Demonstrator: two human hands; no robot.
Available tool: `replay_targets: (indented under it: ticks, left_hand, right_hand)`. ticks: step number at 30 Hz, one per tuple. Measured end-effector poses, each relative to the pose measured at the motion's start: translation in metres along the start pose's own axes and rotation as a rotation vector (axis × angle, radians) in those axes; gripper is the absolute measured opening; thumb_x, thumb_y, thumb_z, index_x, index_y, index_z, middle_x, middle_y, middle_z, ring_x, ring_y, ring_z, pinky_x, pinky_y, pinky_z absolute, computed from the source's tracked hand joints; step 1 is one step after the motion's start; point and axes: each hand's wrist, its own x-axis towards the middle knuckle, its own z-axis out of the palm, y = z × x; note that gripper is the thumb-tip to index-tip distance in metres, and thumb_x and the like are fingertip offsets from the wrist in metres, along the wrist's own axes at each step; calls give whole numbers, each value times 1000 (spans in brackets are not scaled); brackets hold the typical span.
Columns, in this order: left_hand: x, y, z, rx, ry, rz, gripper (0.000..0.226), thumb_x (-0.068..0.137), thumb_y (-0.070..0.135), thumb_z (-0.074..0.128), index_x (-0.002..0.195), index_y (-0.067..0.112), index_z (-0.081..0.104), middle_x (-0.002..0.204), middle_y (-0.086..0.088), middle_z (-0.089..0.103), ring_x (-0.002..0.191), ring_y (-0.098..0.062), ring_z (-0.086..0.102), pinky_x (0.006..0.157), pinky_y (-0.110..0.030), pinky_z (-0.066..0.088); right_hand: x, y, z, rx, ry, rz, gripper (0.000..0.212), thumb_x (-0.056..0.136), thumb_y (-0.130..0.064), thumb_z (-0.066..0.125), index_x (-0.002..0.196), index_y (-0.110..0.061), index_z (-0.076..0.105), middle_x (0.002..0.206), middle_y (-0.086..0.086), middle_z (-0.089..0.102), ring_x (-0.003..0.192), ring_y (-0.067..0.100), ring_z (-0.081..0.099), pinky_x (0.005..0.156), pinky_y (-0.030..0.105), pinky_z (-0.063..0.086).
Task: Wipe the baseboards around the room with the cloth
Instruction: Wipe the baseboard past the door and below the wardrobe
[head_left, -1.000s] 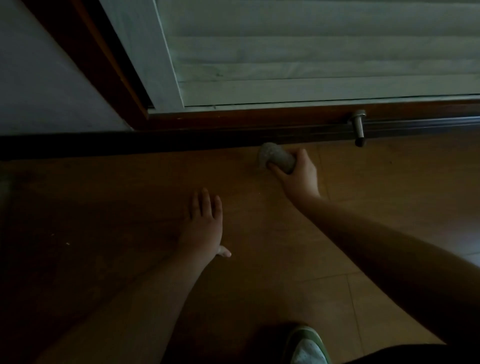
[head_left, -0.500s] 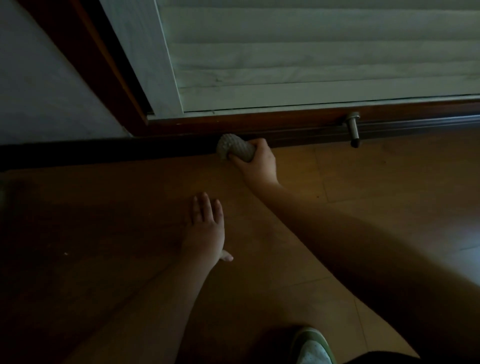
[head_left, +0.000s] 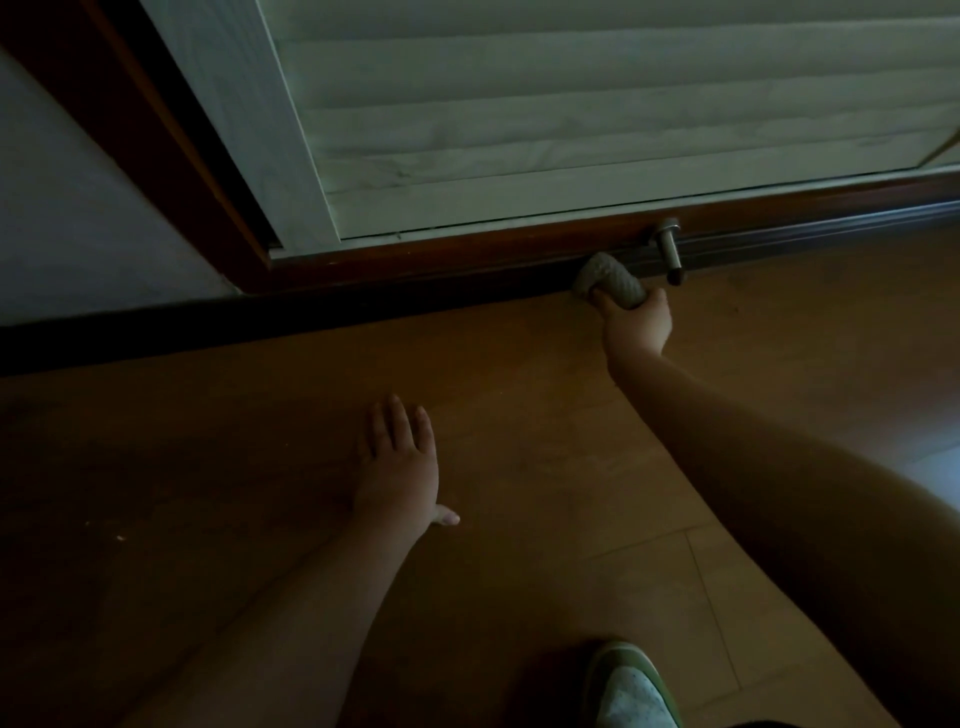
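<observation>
A dark baseboard (head_left: 395, 296) runs along the foot of the wall, from the left edge to the upper right. My right hand (head_left: 636, 325) grips a balled grey textured cloth (head_left: 608, 283) and holds it against the baseboard, just left of a metal door stopper (head_left: 669, 249). My left hand (head_left: 400, 465) lies flat on the wooden floor with straight fingers, well short of the baseboard.
A pale slatted door (head_left: 519, 130) stands above the baseboard, with a brown frame (head_left: 171, 135) to its left. A grey wall (head_left: 78, 218) fills the upper left. My shoe (head_left: 631, 686) shows at the bottom edge on the wooden floor (head_left: 519, 415).
My right hand slid the cloth left along the baseboard, then back right to beside the door stopper. My left hand has stayed flat on the floor.
</observation>
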Motion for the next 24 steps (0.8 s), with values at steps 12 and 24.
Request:
replay_targets:
  ticks: [12,24]
  left_hand:
    - [2,3,0,-11,-23,-9,141,71,66,75,151,7,-26,156,-26,-32,146,-47,-22,122,-58,1]
    - [10,4,6,18,-54,-40,142,71,66,76,151,7,-25,155,-27,-33,144,-50,-23,118,-61,0]
  right_hand:
    - [-8,3,-5,107,61,238,51,77,-40,75,120,-22,52,111,-2,62,107,20,63,89,36,54]
    - [-128,-65,103,-143,-526,-410,47,78,-32,79,116,-17,57,106,-8,58,93,2,54,74,11,45]
